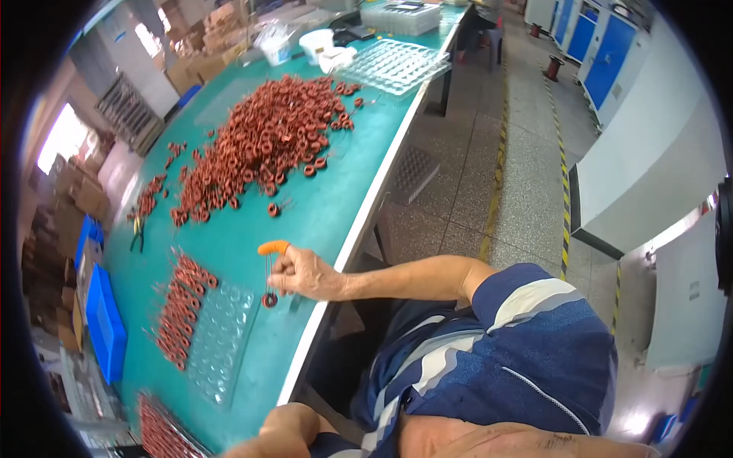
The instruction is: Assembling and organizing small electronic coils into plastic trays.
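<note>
My right hand (309,275), with an orange finger cot (272,248) on one finger, is closed in a pinch on the thin wire leads of a small red ring coil (269,301). The coil hangs just above the green tabletop near its right edge. To its left lies a clear plastic tray (221,343) with round pockets; its left part carries rows of red coils (183,309), while pockets on the right are bare. Part of my left arm (290,426) shows at the lower edge, but the left hand is out of view.
A big heap of red coils (263,141) covers the far table. Pliers (137,234) lie left of it. Another filled tray (164,427) is at lower left, with a blue bin (104,324) along the left edge. Clear trays (393,65) and white tubs (317,43) stand at the back.
</note>
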The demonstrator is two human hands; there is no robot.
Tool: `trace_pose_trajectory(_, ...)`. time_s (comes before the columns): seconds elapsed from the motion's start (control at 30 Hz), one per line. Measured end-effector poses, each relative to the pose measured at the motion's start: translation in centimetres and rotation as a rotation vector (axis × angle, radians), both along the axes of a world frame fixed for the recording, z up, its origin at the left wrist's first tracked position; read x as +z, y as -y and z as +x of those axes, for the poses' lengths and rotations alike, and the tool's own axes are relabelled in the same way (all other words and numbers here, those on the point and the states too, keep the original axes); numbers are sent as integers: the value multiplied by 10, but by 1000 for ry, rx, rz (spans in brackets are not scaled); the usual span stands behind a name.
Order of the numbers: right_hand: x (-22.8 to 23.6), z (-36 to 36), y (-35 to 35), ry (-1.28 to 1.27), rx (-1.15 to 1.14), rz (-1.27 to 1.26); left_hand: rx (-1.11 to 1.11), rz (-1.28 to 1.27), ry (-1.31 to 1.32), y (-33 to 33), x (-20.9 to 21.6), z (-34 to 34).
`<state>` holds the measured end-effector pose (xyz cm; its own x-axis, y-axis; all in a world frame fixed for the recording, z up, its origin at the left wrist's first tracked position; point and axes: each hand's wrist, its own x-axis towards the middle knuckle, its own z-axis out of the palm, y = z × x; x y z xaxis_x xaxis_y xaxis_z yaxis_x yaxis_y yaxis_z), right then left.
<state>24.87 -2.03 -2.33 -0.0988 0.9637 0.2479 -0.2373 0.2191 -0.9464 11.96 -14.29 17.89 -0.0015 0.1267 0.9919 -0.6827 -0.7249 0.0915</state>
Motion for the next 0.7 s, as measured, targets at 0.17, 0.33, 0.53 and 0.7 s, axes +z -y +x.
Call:
trace_pose_trajectory(0.17, 8, -3, -2, -55, -65, 50, 781, -125, -116, -12, -49, -59)
trace_pose_trajectory(0.33, 13, 0, -8, -103, 13, -22, 1205, -514, -600, -62, -116, -61)
trace_pose_trajectory(0.53, 21, -22, -2, -83, 119, -15, 999, -781, -841, -80, -167, -48)
trace_pose_trajectory(0.7, 21, -23, 1, -103, 171, -35, 496, -1147, -613, -89, -183, -48)
